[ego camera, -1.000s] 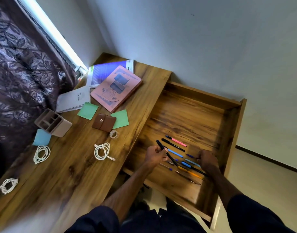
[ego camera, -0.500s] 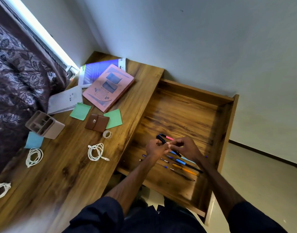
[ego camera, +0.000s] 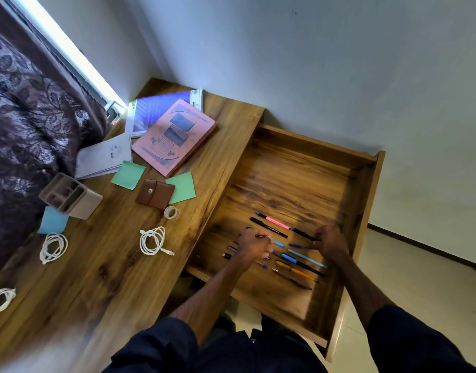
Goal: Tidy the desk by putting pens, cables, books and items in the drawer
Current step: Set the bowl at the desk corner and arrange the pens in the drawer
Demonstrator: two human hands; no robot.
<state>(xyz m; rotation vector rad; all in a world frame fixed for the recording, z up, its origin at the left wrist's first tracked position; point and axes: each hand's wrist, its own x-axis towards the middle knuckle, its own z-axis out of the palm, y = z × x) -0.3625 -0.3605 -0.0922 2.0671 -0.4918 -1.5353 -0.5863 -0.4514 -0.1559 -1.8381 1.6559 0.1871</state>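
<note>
The wooden drawer (ego camera: 366,189) stands pulled open to the right of the desk (ego camera: 102,267). On its floor lie several pens, among them a pink pen (ego camera: 276,220), a long black pen (ego camera: 269,228), a light blue pen (ego camera: 307,258) and an orange pen (ego camera: 294,270). My left hand (ego camera: 254,244) is closed low in the drawer on a few thin pens whose ends stick out on its left. My right hand (ego camera: 329,239), further right, pinches a black pen (ego camera: 303,234) just above the drawer floor.
On the desk lie a pink book (ego camera: 175,135) over a purple book (ego camera: 161,111), a white notebook (ego camera: 105,154), green sticky notes (ego camera: 127,175), a brown wallet (ego camera: 154,193), a tape roll (ego camera: 171,212), three coiled white cables (ego camera: 152,240) and a tipped pen holder (ego camera: 70,196).
Half a second ago both hands met over one black pen. They have since parted: my right hand carried the black pen to the right, and my left hand dropped back onto its pens.
</note>
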